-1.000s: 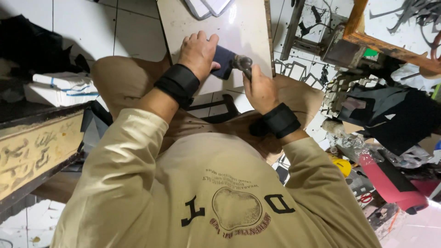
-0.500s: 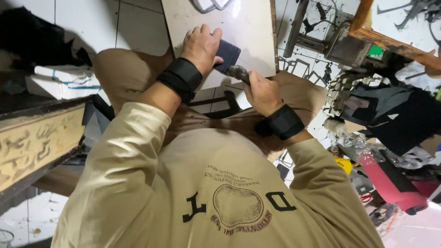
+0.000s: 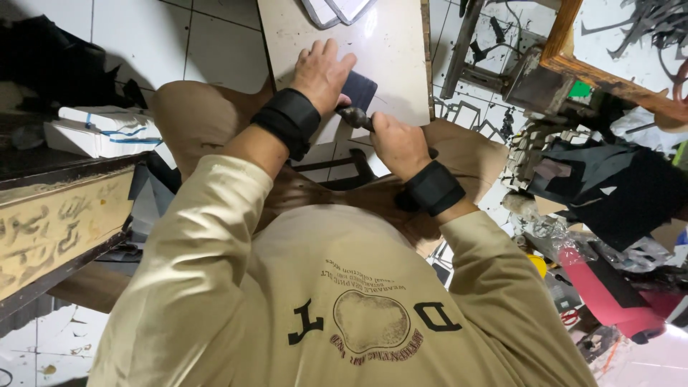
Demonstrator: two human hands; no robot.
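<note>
1. Dark navy, flat and seemingly leather-like, the small rectangular piece of material (image 3: 356,91) lies on the pale worn board (image 3: 387,50) propped across our knees, just right of our left hand (image 3: 320,72).
2. Our left hand lies flat, fingers spread narrow and together, pressing the piece's near-left edge to the board.
3. Our right hand (image 3: 398,143) is closed in a fist around a dark rounded metal tool head (image 3: 355,115), its tip touching the piece's near edge.
4. We judge the piece light, thin and pliable, likely to slide or curl on the smooth board; it is best held by pinning it flat close to the working edge.
5. Far on the board lie two grey-edged flat cut shapes (image 3: 337,10); a white box with blue tape (image 3: 104,130) sits at left.
</note>
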